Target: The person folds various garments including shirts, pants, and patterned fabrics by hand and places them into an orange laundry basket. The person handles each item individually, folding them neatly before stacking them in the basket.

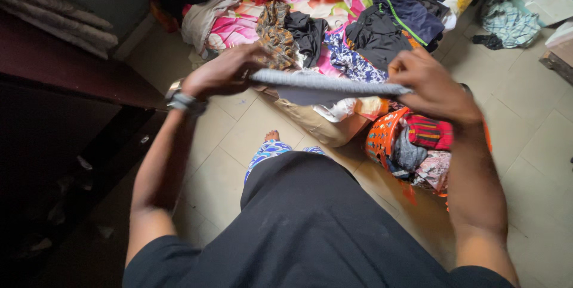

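We see both hands raised over the floor, stretching a grey cloth (325, 87) flat between them. The left hand (224, 73) is clamped on the cloth's left end, fingers curled over its edge, and a watch (182, 102) sits on that wrist. The right hand (431, 85) is closed tight on the right end, knuckles toward us. The cloth hangs level between the two hands, above a tan bag (316, 124) that lies on the tiled floor (537, 145).

Just right of the bag, under the right hand, we see an orange basket (382, 136) filled with folded clothes. Farther off lies a pile of mixed clothes (334, 19), with a checked cloth (507, 22) on the floor at far right. A dark cabinet (65, 103) stands at left. A bare foot (271, 136) shows near us, under the cloth.
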